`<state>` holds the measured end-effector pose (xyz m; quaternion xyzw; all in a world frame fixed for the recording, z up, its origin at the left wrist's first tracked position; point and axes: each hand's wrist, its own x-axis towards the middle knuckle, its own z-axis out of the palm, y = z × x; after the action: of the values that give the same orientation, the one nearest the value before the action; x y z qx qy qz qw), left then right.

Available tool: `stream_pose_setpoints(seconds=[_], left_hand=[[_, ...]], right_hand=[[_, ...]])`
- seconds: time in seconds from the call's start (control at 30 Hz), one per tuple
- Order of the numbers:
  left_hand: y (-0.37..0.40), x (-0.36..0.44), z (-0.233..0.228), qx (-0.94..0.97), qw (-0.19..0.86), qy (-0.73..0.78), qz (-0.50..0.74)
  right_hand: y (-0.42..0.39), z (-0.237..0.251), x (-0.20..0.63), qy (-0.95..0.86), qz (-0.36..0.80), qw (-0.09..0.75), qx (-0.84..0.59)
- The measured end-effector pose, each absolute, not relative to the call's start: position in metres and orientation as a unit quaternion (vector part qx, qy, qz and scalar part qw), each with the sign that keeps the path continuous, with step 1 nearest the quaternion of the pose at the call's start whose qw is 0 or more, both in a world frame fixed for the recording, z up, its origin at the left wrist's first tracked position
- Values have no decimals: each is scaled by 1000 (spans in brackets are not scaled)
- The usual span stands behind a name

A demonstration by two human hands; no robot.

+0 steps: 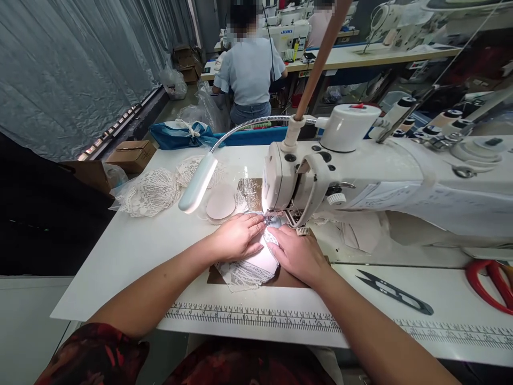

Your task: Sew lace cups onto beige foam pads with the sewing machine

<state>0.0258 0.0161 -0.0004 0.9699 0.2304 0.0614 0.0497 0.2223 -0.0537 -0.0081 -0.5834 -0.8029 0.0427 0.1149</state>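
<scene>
Under the needle area of a white sewing machine (344,166) lies a piece of white lace fabric (250,270) with a smooth white part on it. My left hand (238,235) rests flat on the fabric's left side, fingers stretched toward the presser foot (270,219). On the other side my right hand (298,251) lies on the fabric's right edge, fingers extended beside the foot; its fingertips partly hide the stitching spot. A brown board (292,278) shows beneath the fabric. Just beyond my left hand sits a pale round piece (220,201) on lace.
Lace pieces (150,192) are piled at the left back. A lamp (198,182) arches over the table. Thread snips (395,291) and red-handled scissors (491,283) lie at right. A ruler strip (256,318) runs along the front edge. A co-worker (252,69) sits ahead.
</scene>
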Motion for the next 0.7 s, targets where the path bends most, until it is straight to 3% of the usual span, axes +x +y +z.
stream_pose_setpoints(seconds=[0.27,0.7], left_hand=[[6,26,20,981,29,188,46],[10,20,-2,979,91,157,90]], right_hand=[[-54,-13,230,-784,84,197,-583],[-55,-21,235,-788,70,236,-565]])
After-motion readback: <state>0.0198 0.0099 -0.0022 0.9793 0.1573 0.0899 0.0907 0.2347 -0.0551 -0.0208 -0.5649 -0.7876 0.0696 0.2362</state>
